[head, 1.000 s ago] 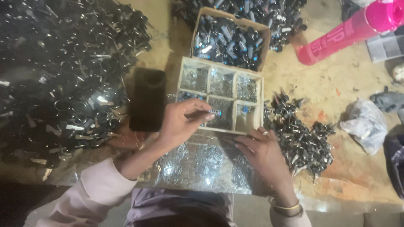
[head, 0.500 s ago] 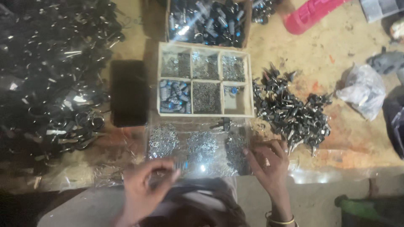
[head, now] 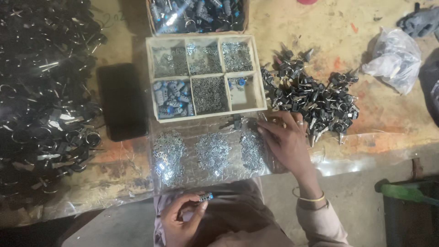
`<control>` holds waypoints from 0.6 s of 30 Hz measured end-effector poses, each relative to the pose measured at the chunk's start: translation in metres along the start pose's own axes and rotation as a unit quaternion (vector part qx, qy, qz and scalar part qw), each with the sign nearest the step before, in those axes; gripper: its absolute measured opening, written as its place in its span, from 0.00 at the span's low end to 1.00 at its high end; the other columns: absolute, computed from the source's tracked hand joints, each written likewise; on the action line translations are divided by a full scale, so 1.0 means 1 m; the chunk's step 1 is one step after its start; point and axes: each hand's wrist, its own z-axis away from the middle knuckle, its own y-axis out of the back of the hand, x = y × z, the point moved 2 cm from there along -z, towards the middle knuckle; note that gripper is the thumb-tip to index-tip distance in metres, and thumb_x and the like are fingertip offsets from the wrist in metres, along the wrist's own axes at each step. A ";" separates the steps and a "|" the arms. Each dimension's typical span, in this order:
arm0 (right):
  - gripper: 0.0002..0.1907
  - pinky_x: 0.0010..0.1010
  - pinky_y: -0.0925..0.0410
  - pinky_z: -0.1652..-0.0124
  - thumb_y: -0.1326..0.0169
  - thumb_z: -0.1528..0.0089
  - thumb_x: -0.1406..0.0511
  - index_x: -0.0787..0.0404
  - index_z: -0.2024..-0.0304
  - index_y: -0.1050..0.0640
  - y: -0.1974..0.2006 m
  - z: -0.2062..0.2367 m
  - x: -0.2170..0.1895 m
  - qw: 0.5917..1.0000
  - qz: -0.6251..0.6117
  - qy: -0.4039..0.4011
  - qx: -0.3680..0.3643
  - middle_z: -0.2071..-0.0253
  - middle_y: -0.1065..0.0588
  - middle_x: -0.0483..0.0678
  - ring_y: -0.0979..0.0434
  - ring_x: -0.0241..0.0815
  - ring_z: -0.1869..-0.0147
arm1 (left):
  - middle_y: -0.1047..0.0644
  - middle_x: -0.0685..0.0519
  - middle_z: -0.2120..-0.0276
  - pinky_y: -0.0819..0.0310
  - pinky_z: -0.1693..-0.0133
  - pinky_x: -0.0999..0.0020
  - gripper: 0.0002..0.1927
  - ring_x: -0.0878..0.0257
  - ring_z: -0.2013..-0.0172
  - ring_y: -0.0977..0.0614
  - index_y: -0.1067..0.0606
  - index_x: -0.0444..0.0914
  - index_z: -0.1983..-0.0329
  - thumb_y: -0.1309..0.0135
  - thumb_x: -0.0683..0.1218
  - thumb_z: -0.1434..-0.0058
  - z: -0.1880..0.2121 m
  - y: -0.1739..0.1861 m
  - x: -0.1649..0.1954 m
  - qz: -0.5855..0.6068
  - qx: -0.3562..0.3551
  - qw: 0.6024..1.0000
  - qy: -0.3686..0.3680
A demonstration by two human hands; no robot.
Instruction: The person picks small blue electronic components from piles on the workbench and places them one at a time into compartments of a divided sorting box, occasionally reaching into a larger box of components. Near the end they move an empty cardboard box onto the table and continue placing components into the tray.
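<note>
Pinching a small blue-tipped part (head: 205,197) with left hand (head: 180,219), down at 6 o'clock over the lap.
Right hand (head: 286,139) resting loose-fingered on clear sheet (head: 183,132), touching rightmost metal pile (head: 253,150), black parts heap (head: 315,98) at 2 o'clock.

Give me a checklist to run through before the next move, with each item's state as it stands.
1. Left hand grips the small blue-tipped part over the lap: ok.
2. Right hand rests on the clear sheet, by the right pile of small metal pieces: ok.
3. Right hand holds a piece: cannot tell.
4. Wooden tray compartments unobstructed: ok.
5. Pile of dark parts clear of the tray: ok.
</note>
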 end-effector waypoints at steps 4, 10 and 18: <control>0.09 0.40 0.40 0.50 0.34 0.42 0.61 0.50 0.59 0.15 -0.009 -0.006 0.011 1.000 -0.027 -0.015 -0.004 0.54 0.23 0.41 0.30 0.46 0.49 | 0.16 0.45 0.61 0.17 0.63 0.74 0.13 0.63 0.62 0.12 0.20 0.30 0.59 0.34 0.32 0.47 -0.004 0.001 0.002 -0.021 0.011 0.999 -0.032; 0.07 0.41 0.39 0.52 0.34 0.41 0.62 0.54 0.61 0.18 -0.008 -0.015 0.009 0.999 0.007 0.018 -0.047 0.58 0.24 0.44 0.29 0.48 0.50 | 0.15 0.49 0.61 0.19 0.65 0.75 0.13 0.65 0.63 0.13 0.19 0.33 0.60 0.32 0.34 0.49 -0.010 0.003 0.010 -0.112 0.004 0.992 -0.054; 0.16 0.32 0.27 0.60 0.38 0.41 0.70 0.58 0.50 0.20 0.014 0.009 -0.005 0.976 -0.177 -0.123 -0.022 0.57 0.19 0.46 0.19 0.41 0.60 | 0.16 0.50 0.62 0.19 0.66 0.77 0.13 0.68 0.65 0.14 0.19 0.33 0.59 0.33 0.35 0.48 -0.011 0.000 0.009 -0.043 0.016 0.998 -0.048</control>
